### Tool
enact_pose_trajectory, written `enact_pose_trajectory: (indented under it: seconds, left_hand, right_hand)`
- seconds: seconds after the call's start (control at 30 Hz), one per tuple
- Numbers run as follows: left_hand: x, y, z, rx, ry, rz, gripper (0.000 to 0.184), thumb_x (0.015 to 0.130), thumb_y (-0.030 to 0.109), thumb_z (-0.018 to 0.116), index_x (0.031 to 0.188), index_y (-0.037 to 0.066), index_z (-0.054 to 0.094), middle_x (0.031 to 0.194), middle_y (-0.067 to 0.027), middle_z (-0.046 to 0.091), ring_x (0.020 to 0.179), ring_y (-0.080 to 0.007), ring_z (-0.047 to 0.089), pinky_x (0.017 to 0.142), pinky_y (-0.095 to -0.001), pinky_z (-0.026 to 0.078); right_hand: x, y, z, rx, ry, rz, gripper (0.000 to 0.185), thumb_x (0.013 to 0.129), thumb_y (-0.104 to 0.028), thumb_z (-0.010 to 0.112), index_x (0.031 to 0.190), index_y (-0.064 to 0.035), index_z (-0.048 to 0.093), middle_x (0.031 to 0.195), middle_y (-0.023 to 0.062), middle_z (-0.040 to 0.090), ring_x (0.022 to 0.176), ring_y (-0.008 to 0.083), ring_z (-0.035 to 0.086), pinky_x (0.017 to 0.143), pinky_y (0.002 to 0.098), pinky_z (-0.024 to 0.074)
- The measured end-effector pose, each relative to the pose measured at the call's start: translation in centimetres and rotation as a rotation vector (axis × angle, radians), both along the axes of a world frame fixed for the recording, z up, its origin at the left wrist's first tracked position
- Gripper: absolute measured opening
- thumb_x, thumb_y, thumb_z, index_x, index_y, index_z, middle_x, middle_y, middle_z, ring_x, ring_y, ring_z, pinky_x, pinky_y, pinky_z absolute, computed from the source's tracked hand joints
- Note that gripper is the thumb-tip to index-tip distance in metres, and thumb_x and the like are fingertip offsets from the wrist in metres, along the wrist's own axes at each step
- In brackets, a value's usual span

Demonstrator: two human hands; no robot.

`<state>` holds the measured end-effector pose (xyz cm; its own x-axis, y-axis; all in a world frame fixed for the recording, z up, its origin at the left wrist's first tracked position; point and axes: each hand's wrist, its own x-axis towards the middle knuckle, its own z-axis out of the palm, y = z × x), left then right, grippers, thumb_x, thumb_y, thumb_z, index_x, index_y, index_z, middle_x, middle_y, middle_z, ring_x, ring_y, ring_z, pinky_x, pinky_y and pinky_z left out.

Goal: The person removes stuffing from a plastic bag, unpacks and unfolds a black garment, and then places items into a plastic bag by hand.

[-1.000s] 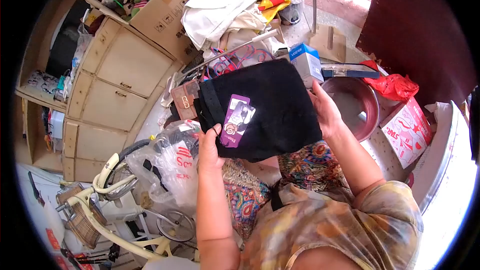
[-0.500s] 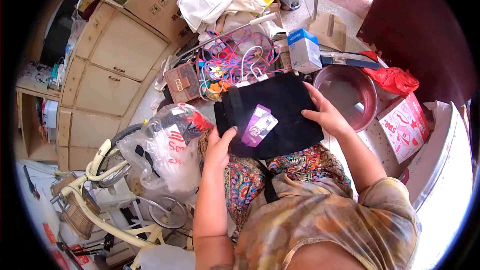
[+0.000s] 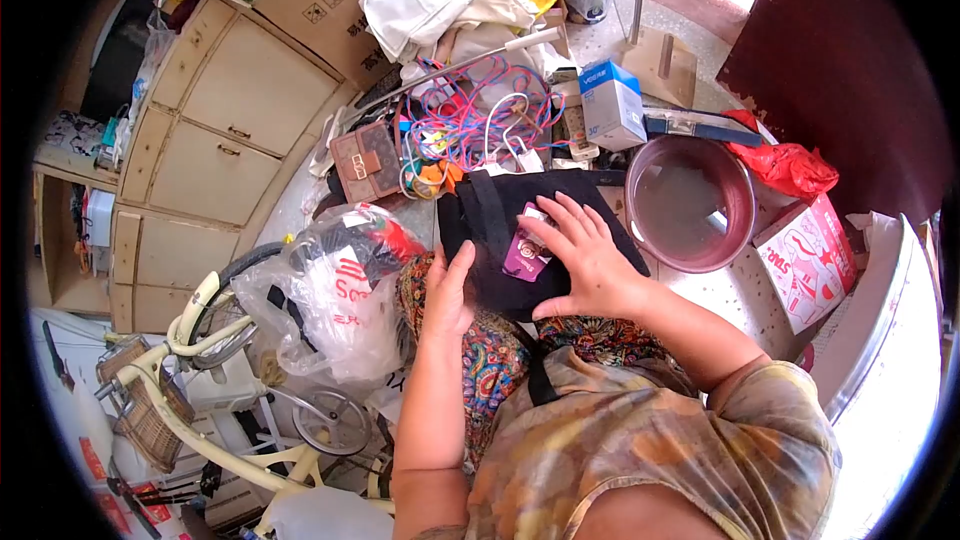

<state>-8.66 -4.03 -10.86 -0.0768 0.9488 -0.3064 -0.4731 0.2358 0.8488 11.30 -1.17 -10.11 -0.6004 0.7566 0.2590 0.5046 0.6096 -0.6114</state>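
A folded black garment (image 3: 480, 240) lies across my lap, over the patterned trousers (image 3: 490, 370). My left hand (image 3: 447, 295) holds its left edge, thumb towards me and the other fingers partly hidden. On top of the cloth is a purple card tag (image 3: 522, 258) with a picture on it. My right hand (image 3: 590, 258) lies over the cloth with fingers spread, its fingertips covering part of the tag's right side. Whether the right palm presses on the cloth, I cannot tell.
A purple basin (image 3: 690, 252) with liquid stands right of the garment, by a blue-and-white box (image 3: 612, 110). Tangled cords (image 3: 465, 120) and a brown bag (image 3: 366, 162) lie ahead. To the left are a clear plastic bag (image 3: 345, 325) and a cream bicycle (image 3: 185, 410).
My right hand has left the garment's right edge and moved left onto its top, fingers now spread by the tag. The garment has dropped slightly; the left hand keeps its side.
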Motion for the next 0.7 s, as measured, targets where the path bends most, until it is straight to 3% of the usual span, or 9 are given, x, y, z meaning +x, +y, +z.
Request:
enact_pose_trajectory:
  seconds: [0.23,0.27,0.3,0.4,0.43,0.5,0.53,0.63,0.7]
  left_hand:
    - [1.3,0.2,-0.3,-0.034,-0.224,-0.031,0.04,0.085,0.026,0.048,0.12,0.009,0.037,0.116,-0.0051,0.046,0.105,-0.018,0.045,0.089,-0.0331,0.037]
    - [1.8,0.2,-0.2,0.004,-0.204,-0.043,0.04,0.086,0.025,0.047,0.121,0.009,0.036,0.116,-0.0047,0.046,0.106,-0.018,0.045,0.09,-0.0333,0.036]
    - [2.4,0.1,0.7,0.023,-0.185,-0.044,0.037,0.086,0.02,0.046,0.121,0.009,0.037,0.117,-0.0045,0.045,0.107,-0.0174,0.044,0.091,-0.0331,0.035]
    - [3.4,0.3,0.6,0.117,-0.102,-0.069,0.038,0.084,0.011,0.048,0.12,0.007,0.039,0.117,-0.0044,0.046,0.104,-0.0175,0.046,0.09,-0.0323,0.036]
    - [3.5,0.5,0.7,0.123,-0.106,-0.071,0.038,0.084,0.011,0.048,0.12,0.007,0.039,0.117,-0.0044,0.046,0.104,-0.0175,0.046,0.09,-0.0323,0.036]
    - [3.7,0.7,0.9,0.115,-0.086,-0.051,0.038,0.082,0.009,0.05,0.119,0.006,0.041,0.115,-0.0045,0.048,0.103,-0.0173,0.047,0.09,-0.0319,0.036]
    - [3.5,0.9,0.9,0.098,-0.135,-0.018,0.038,0.08,0.009,0.052,0.116,0.006,0.044,0.112,-0.0048,0.05,0.102,-0.0175,0.047,0.09,-0.0314,0.035]
    - [2.8,0.8,2.4,0.121,-0.1,0.07,0.039,0.077,0.008,0.055,0.114,0.006,0.046,0.111,-0.0049,0.051,0.101,-0.0185,0.048,0.091,-0.0323,0.035]
    - [2.0,0.6,3.7,0.153,-0.016,0.157,0.044,0.075,0.008,0.057,0.116,0.005,0.043,0.111,-0.0057,0.051,0.101,-0.0199,0.048,0.091,-0.034,0.035]
  right_hand:
    - [-1.5,-0.4,1.0,-0.071,-0.018,-0.054,0.103,0.047,-0.048,0.073,0.13,-0.0141,0.023,0.128,0.0183,0.027,0.121,0.0395,0.018,0.094,0.0556,0.0164]
    - [-1.7,-0.4,1.0,-0.056,0.045,-0.082,0.098,0.052,-0.044,0.072,0.13,-0.0127,0.021,0.123,0.0181,0.035,0.118,0.0355,0.029,0.093,0.0571,0.0164]
    - [-1.6,-0.2,0.9,-0.053,0.042,-0.083,0.098,0.052,-0.044,0.072,0.13,-0.0127,0.021,0.123,0.0181,0.035,0.118,0.0355,0.029,0.093,0.0571,0.0164]
    - [-1.4,0.8,0.1,-0.306,0.443,-0.103,0.082,0.061,-0.034,0.067,0.128,-0.01,0.025,0.103,0.0173,0.053,0.1,0.028,0.051,0.096,0.0504,0.0198]
    - [-1.3,1.3,-1.2,-0.33,0.562,-0.12,0.066,0.068,-0.027,0.065,0.123,-0.0073,0.034,0.102,0.0132,0.054,0.098,0.023,0.051,0.094,0.0394,0.0278]
    - [-0.3,1.4,0.5,-0.9,0.825,-0.118,0.049,0.074,-0.017,0.061,0.117,-0.0049,0.042,0.102,0.0066,0.054,0.095,0.0154,0.05,0.088,0.0305,0.0354]
    - [0.3,1.6,0.5,-0.903,0.895,-0.211,0.039,0.076,-0.012,0.059,0.112,-0.003,0.046,0.102,0.0024,0.053,0.094,0.0107,0.047,0.081,0.0266,0.0393]
    - [2.5,3.6,0.0,-0.949,1.18,-0.349,0.047,0.074,-0.01,0.06,0.117,-0.0079,0.04,0.105,0.0047,0.052,0.094,0.0165,0.05,0.082,0.0309,0.0406]
    - [4.8,4.7,-0.2,-1.053,1.379,-0.286,0.045,0.076,-0.02,0.06,0.115,-0.0044,0.044,0.113,0.0101,0.051,0.103,0.023,0.049,0.09,0.0369,0.0377]
